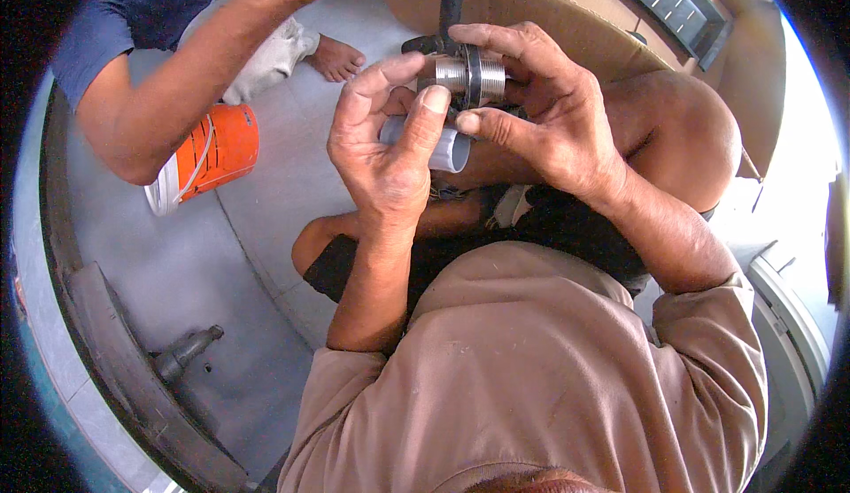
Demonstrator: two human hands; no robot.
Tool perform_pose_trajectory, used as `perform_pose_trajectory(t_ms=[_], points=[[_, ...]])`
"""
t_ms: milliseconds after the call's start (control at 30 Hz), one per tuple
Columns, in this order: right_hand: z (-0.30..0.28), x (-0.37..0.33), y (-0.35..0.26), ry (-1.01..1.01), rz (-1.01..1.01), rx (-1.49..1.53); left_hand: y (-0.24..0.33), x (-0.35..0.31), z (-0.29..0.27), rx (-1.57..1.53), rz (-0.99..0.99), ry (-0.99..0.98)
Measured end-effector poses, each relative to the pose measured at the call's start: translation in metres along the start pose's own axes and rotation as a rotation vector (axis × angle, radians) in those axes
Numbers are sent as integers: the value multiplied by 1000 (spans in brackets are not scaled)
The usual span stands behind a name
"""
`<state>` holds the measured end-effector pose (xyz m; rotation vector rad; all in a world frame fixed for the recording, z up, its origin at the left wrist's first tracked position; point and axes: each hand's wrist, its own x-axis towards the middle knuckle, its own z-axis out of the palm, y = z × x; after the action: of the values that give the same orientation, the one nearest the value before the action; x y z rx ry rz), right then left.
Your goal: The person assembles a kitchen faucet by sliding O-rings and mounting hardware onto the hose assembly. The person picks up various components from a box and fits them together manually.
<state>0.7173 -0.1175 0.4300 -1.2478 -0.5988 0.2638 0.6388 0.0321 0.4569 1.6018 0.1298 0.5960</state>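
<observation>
Both hands are raised together in front of my crossed legs, around a shiny threaded metal fitting. A black ring nut encircles its threads. My right hand pinches this ring nut, forefinger at the top and thumb at the bottom. My left hand is curled at the fitting's left end, its thumb lying across a short grey plastic pipe just below. The pipe's open end faces right. Fingers hide part of the fitting and the pipe's left side, so how firmly each is held is unclear.
At upper left, another person's bare arm reaches toward a dark upright pipe. An orange bucket lies tilted under that arm. Cardboard and a slotted metal piece are behind my hands. A grey stub is lower left.
</observation>
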Motion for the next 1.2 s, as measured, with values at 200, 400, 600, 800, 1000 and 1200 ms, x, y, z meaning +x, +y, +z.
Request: perform_pose_trajectory(t_ms=[200,400,600,800,1000,1200], points=[[-1,-4,2,-11,126,94,-13,1,-13,119,35,-36],[-1,-7,8,-66,119,130,-8,-6,-13,29,-135,31],[-4,-7,-2,-84,362,249,-4,-7,-16,-176,-348,171],[2,-6,0,-137,410,145,-21,-11,-11,-349,-576,141],[6,-7,9,-80,313,139,-14,-10,-14,-465,-617,2],[3,-6,11,-60,151,-8,-9,-8,-9,-465,-584,19]])
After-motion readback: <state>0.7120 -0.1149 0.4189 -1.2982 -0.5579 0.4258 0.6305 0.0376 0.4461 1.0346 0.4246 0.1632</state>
